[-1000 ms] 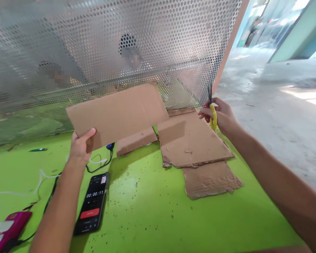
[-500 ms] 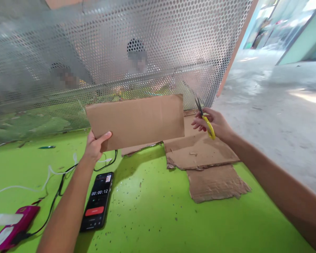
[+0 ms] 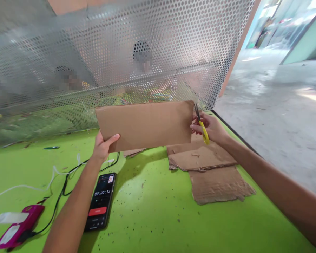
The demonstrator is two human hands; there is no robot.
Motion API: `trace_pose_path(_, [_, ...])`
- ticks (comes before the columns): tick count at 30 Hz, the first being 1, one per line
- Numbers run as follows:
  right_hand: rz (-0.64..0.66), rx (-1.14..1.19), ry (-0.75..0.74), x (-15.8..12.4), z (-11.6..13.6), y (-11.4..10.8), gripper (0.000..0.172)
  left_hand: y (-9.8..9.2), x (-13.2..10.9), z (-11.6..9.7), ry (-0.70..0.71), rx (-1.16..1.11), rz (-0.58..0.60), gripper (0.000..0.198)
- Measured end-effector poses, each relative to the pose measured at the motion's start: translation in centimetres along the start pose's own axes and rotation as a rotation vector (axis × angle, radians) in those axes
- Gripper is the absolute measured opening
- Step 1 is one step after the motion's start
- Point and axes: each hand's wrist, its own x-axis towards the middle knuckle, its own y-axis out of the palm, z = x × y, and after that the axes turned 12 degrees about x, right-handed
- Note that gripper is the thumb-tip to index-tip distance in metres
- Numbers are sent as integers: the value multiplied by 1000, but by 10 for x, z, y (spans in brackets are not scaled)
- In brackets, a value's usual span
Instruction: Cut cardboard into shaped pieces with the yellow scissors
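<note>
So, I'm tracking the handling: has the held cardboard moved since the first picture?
Yes: judged against the phone lying still, the held cardboard has shifted rightward in the view, and now hides more of the cardboard stack.

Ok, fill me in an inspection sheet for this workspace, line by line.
Surface: green tabletop, scattered with dark specks.
Work items: cardboard panel held up; yellow-handled scissors, blades upward; cardboard pieces overlapping on the right.
Clutter: phone showing a timer; pink device; slim green item, too small to identify.
Hands: left hand grips the panel's lower left; right hand holds the scissors by the panel's right edge, panel contact unclear.
Cables: white cable and black cable, left side.
Surroundings: perforated metal screen, people behind it; pale floor at right.
</note>
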Motion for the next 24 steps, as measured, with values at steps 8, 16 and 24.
trace_pose_path(8, [-21, 17, -39, -2, 3, 0, 46, 0, 0, -1, 34, 30, -19, 53])
trace_pose_path(16, [-228, -29, -35, 3, 19, -15, 41, -17, 14, -13, 85, -126, -237, 49])
trace_pose_path(24, [-331, -53, -44, 9, 21, -39, 36, -36, 26, -1, 88, -120, -268, 44])
